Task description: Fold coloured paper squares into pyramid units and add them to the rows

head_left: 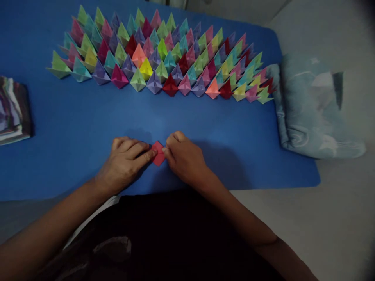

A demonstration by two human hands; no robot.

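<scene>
A small red folded paper [158, 159] lies on the blue surface close to its front edge, shaped like a diamond. My left hand [125, 162] is at its left side, with the thumb pressed on the paper and the fingers bent together. At the paper's right corner my right hand [186, 158] pinches the edge between thumb and curled fingers. The fingertips partly cover both side corners of the paper.
Rows of colourful folded paper boats [154, 82] stand across the back of the blue table [88, 117]. A folded grey-blue cloth [307, 109] lies at the right end. Striped folded fabric [17, 111] sits at the left edge.
</scene>
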